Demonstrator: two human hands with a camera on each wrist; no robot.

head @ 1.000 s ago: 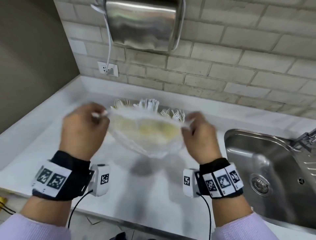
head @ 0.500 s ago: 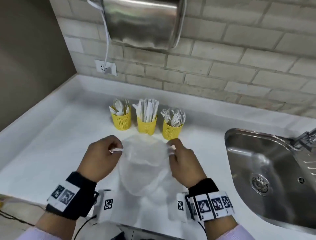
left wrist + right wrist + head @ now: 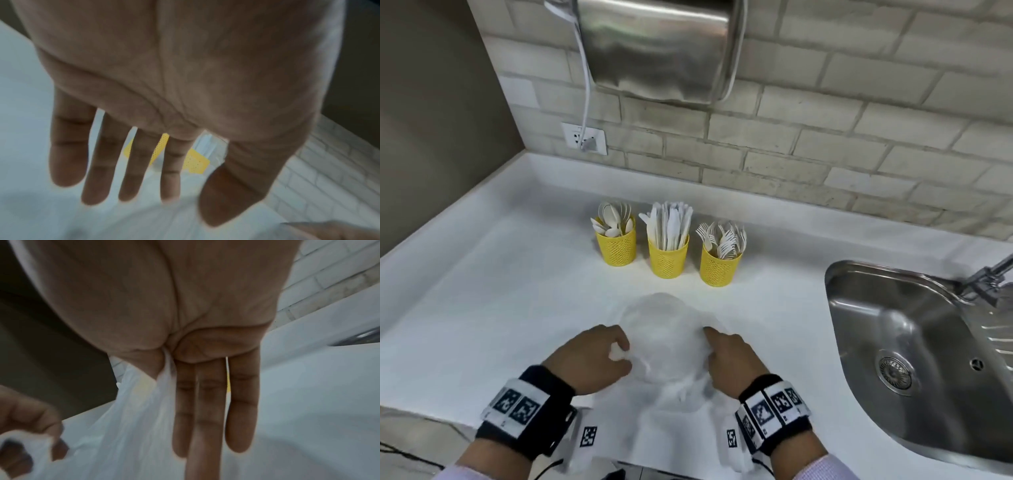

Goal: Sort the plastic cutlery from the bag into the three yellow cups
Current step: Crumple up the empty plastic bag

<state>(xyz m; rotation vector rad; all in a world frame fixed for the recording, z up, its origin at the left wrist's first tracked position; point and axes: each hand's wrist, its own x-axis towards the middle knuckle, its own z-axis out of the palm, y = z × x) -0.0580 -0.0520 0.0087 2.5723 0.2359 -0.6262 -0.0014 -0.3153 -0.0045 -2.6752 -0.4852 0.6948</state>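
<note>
I see a thin, translucent plastic bag (image 3: 661,342), crinkled and faintly glossy, lying on a smooth, matt white table (image 3: 482,291). Three yellow cups (image 3: 668,258) show perforated, mesh-like plastic walls; the white cutlery (image 3: 669,226) in them looks like smooth, matt plastic. The sink (image 3: 893,325) I read as brushed metal with a soft sheen, and the wall-mounted dryer (image 3: 661,48) as polished metal that is strongly reflective. The wall (image 3: 825,137) is rough, matt brick with gritty joints. Black cloth wristbands (image 3: 534,411) carry printed matt labels.
</note>
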